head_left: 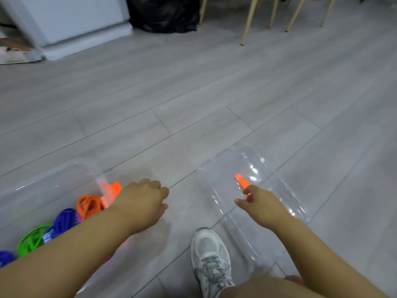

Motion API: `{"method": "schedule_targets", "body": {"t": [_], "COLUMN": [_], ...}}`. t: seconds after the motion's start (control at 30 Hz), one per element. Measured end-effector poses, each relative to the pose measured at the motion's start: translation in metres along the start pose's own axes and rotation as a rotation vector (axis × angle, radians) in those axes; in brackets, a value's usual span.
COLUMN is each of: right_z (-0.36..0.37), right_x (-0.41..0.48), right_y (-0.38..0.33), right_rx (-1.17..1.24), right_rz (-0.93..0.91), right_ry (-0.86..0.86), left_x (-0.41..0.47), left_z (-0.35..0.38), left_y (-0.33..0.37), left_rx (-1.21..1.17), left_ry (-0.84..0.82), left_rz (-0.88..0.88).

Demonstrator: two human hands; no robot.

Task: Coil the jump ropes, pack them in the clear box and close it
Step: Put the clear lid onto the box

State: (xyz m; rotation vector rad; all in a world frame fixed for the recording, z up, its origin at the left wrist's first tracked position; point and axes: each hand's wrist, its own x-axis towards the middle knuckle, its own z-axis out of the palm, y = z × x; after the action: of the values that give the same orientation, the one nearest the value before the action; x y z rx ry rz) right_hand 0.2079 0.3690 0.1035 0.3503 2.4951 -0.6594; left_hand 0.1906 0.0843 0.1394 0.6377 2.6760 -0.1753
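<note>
On the floor (pixel 193 104), the clear box (pixel 64 175) sits at 8 o'clock and holds coiled jump ropes (pixel 90 205). The lid (pixel 277 203) lies apart at 4 o'clock. The right hand (pixel 264 207) pinches the lid's orange latch (pixel 241 181). The left hand (pixel 141 205), fingers curled, is at the box's 3 o'clock edge; whether it grips anything cannot be told.

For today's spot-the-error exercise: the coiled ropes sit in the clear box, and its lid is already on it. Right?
No: the lid lies on the floor beside the clear box, under the right hand, as the head view shows. The coiled ropes do sit inside.
</note>
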Motion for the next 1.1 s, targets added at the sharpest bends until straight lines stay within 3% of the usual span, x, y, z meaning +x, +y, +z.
{"method": "schedule_targets", "body": {"t": [0.2, 0.43, 0.77, 0.97, 1.03, 1.1], "right_z": [0.050, 0.118, 0.100, 0.094, 0.093, 0.093], "right_x": [0.026, 0.061, 0.119, 0.115, 0.108, 0.099], "right_y": [0.087, 0.089, 0.064, 0.070, 0.076, 0.081], "right_rx": [-0.015, -0.128, -0.102, -0.228, -0.269, -0.241], "right_rz": [0.351, 0.461, 0.160, 0.002, 0.007, 0.140], "right_ry": [0.037, -0.055, -0.154, -0.179, -0.112, -0.004], "left_x": [0.075, 0.119, 0.152, 0.170, 0.175, 0.183], "left_z": [0.020, 0.054, 0.089, 0.097, 0.102, 0.106], "left_y": [0.043, 0.054, 0.019, 0.009, 0.008, 0.006], "left_rx": [-0.008, -0.047, -0.139, -0.309, -0.360, -0.395], "left_ry": [-0.108, -0.246, -0.369, -0.276, -0.250, -0.236], "left_rz": [0.076, 0.077, -0.111, -0.277, -0.328, -0.373]}}
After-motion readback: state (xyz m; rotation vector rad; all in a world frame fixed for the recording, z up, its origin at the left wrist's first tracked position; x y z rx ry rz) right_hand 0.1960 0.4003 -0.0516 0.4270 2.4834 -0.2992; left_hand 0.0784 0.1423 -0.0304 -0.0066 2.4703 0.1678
